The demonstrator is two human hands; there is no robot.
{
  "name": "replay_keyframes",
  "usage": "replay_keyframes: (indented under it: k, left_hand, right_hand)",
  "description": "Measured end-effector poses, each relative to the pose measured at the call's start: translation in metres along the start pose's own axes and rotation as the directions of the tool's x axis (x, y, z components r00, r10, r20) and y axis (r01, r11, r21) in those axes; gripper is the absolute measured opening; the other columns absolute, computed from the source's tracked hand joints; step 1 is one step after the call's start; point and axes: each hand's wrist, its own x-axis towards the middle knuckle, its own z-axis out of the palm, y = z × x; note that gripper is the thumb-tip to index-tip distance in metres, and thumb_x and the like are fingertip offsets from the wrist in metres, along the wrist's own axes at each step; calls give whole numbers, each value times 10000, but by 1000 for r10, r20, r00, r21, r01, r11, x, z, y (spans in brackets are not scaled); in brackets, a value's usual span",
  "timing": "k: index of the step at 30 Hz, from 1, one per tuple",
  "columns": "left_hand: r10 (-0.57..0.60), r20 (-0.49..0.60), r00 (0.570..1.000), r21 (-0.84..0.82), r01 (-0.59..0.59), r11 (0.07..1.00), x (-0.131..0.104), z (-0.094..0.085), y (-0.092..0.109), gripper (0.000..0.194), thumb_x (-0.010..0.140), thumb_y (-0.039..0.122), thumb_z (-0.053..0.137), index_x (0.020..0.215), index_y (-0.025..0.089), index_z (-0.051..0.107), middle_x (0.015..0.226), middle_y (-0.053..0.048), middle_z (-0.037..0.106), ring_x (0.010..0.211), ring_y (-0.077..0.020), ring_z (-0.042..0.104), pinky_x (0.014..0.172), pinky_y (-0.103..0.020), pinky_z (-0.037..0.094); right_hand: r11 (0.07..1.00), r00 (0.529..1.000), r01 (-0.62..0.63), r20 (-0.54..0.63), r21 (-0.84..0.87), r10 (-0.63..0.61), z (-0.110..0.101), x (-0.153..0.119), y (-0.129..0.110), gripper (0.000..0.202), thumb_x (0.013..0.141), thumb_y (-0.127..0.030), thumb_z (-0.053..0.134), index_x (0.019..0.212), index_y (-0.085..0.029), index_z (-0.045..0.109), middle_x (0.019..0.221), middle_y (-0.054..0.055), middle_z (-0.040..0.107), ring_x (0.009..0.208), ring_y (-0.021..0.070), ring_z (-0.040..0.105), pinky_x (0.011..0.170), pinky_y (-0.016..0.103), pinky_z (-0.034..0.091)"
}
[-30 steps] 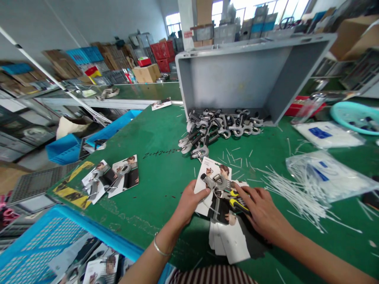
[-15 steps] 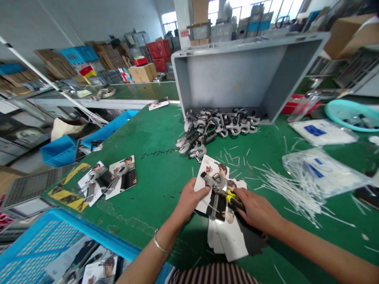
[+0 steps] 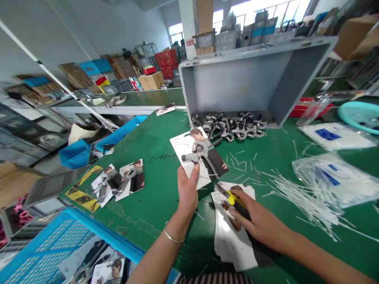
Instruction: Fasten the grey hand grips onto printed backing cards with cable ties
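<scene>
The left grip (image 3: pixel 188 191) is closed on a printed card (image 3: pixel 182 145) bearing a grey spring device (image 3: pixel 209 158) above the counter (image 3: pixel 160 185), the right grip (image 3: pixel 257 221) on yellow-and-black pliers (image 3: pixel 231 198), and the card could be nicked if the plier tips (image 3: pixel 218 187), near its lower edge, were raised.

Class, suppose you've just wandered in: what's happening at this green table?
A person's left hand holds up a printed card with a gray hand grip on it. The right hand holds a yellow-and-black tool over a stack of cards. Two carded grips lie at left, loose grips spill from a gray bin, and white ties lie at right.
</scene>
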Motion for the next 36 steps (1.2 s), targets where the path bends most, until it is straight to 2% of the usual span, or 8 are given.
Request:
replay_keyframes:
  k: [2,7,15,20,24,31,34,36]
  left_hand:
    - [54,-25,998,-48,-55,997,-3,4,7,418,869,467,607,1170,200,496,1196,-82,654,1033,-182,644,887,-302,511]
    - [104,-92,990,-69,-111,991,-17,6,8,336,902,427,579,1150,220,485,1232,-63,635,1115,-183,616,976,-320,476]
    - [83,-120,989,-155,-102,983,-24,1,1,387,855,371,675,1157,201,503,1140,-73,654,977,-178,653,904,-345,516]
    - [78,-102,992,-168,-95,981,-24,0,-4,339,859,357,670,1123,199,526,1102,-63,674,967,-172,657,903,-334,511]
    - [49,-47,998,-116,-55,992,-20,-11,-7,339,851,359,672,1108,176,548,1088,-74,683,942,-181,663,879,-329,513]
    - [120,60,991,137,-127,982,-6,-20,-9,378,809,359,694,1111,164,578,1097,-88,690,975,-200,654,877,-315,506]
    - [199,-113,974,294,-158,943,32,-46,-2,412,766,380,701,1068,122,590,1008,-103,695,846,-199,654,785,-322,523]
    - [259,-306,916,443,-103,890,63,-84,11,405,750,394,687,999,87,598,941,-114,691,788,-209,639,727,-333,522]
  right_hand:
    - [998,995,-60,-84,25,62,5,9,4,468,966,-382,478,1392,-215,377,1328,141,559,1146,261,593,964,420,486]
    - [996,987,-94,-132,-9,92,33,16,-1,524,955,-428,488,1409,-191,381,1360,151,536,1257,295,514,1070,500,404]
    - [981,981,-176,-67,78,181,47,23,-10,559,950,-451,477,1426,-180,366,1412,146,498,1295,295,469,1099,479,343]
    - [959,976,-212,0,186,216,44,20,-17,283,967,-405,435,1116,-198,557,1064,105,664,987,273,619,903,421,448]
    - [914,977,-212,76,346,198,48,15,-19,220,951,-387,445,870,-204,536,819,47,639,771,217,608,735,338,456]
    - [677,903,-427,324,600,282,49,4,-32,267,910,-446,484,790,-209,463,603,-29,518,510,133,496,488,238,389]
    - [636,886,-456,387,622,256,37,-17,-41,323,904,-506,498,810,-197,516,632,-16,537,536,126,492,493,224,393]
    - [698,906,-411,351,586,238,27,-36,-36,343,906,-515,506,836,-187,577,706,16,592,630,150,542,575,238,435]
